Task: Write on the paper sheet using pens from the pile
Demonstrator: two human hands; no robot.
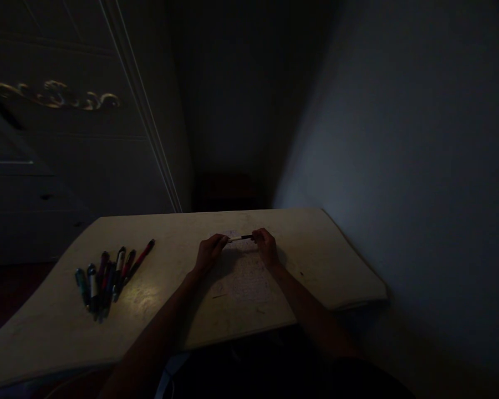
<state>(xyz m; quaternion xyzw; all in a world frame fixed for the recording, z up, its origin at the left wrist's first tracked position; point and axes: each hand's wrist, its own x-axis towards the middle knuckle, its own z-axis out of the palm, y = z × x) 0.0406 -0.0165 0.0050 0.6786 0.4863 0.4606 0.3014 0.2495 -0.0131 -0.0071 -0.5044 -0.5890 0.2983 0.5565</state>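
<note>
A pen (240,238), white towards the left and dark towards the right, is stretched level between my two hands above the table. My left hand (210,250) pinches its white end. At the dark end, the fingers of my right hand (266,247) are closed round it. Beneath the hands lies a sheet of paper (249,282) covered in faint marks, partly in shadow. Near its lower left rests a thin dark stick-like piece (219,296), too small to name.
Several pens (108,280) in green, red, white and dark colours lie heaped on the left of the pale table (178,233). A small dark speck (301,273) is right of the paper. A wall (399,166) borders the right; a cabinet with ornate trim (58,97) stands left.
</note>
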